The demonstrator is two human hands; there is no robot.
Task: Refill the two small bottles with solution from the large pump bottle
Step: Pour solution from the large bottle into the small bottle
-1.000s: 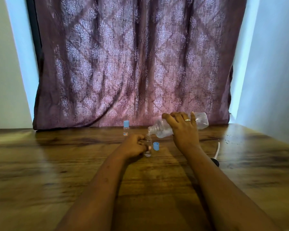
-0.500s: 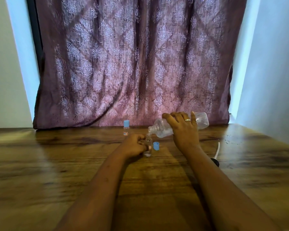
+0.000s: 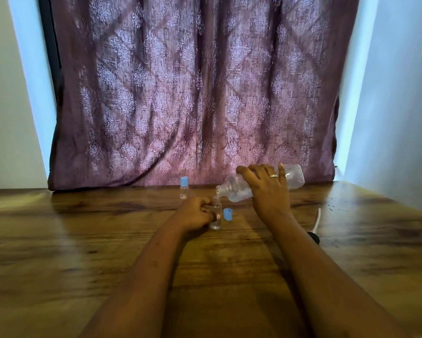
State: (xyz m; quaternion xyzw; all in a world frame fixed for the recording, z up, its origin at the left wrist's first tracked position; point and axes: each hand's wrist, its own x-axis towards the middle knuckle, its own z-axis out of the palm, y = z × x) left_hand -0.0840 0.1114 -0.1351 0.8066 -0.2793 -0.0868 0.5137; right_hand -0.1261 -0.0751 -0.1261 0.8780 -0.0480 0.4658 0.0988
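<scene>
My right hand (image 3: 268,191) grips the large clear bottle (image 3: 234,191), pump removed, tilted nearly flat with its open neck pointing left and down. That neck hangs just over the mouth of a small clear bottle (image 3: 216,217) standing uncapped on the wooden table (image 3: 83,240). My left hand (image 3: 195,213) holds this small bottle from its left side. Its blue cap (image 3: 228,214) lies just to the right. A second small bottle (image 3: 184,189) with a blue cap on stands upright farther back, near the curtain.
The removed pump with its white tube (image 3: 316,222) and dark head lies on the table right of my right forearm. A patterned purple curtain (image 3: 192,93) hangs behind the table. Droplets (image 3: 336,203) speckle the far right tabletop.
</scene>
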